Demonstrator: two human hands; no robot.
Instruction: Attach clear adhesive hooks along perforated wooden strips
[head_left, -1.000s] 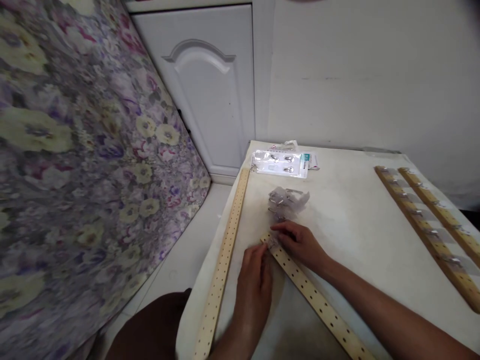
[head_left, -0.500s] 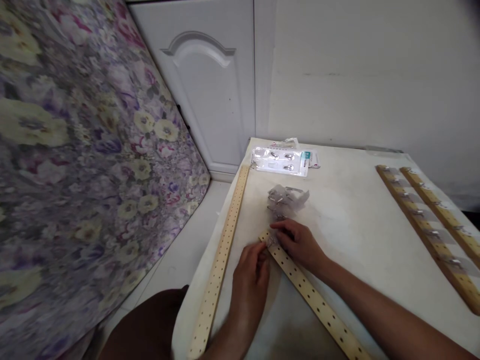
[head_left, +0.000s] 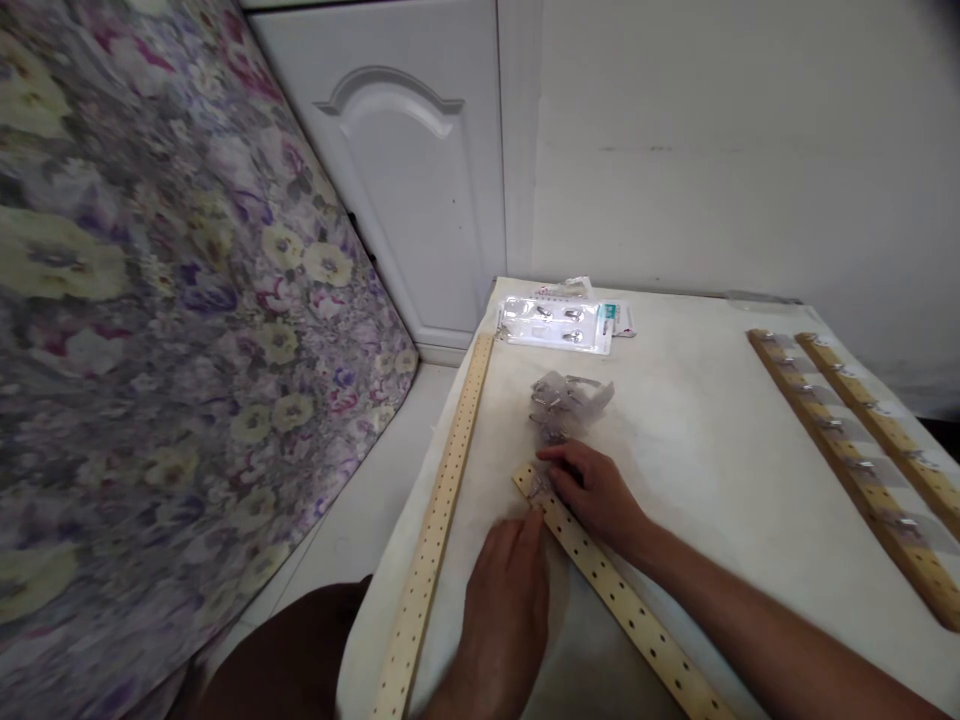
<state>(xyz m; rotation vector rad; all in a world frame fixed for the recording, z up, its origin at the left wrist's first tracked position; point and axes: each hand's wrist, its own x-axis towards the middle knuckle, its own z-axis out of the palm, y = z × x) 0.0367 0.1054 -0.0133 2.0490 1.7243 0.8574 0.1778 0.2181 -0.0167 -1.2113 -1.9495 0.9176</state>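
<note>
A perforated wooden strip [head_left: 622, 603] lies slanted across the white table [head_left: 705, 440]. My right hand [head_left: 592, 487] rests on its far end, fingers curled and pressing a small clear hook piece [head_left: 536, 487] onto the wood. My left hand [head_left: 508, 590] lies beside the strip on its near side, fingers together, fingertips touching the strip's edge just below the hook. A pile of loose clear hooks [head_left: 566, 402] sits just beyond my right hand. A second perforated strip [head_left: 439, 530] runs along the table's left edge.
A blister pack of hooks [head_left: 559, 325] lies at the table's far edge. Two wooden strips with hooks fitted [head_left: 862, 460] lie at the right. A floral mattress [head_left: 150, 320] leans at the left; a white cabinet door [head_left: 405, 170] and wall stand behind.
My left hand has slid back toward me along the strip, away from its far end. My right hand has stayed on the end with the hook.
</note>
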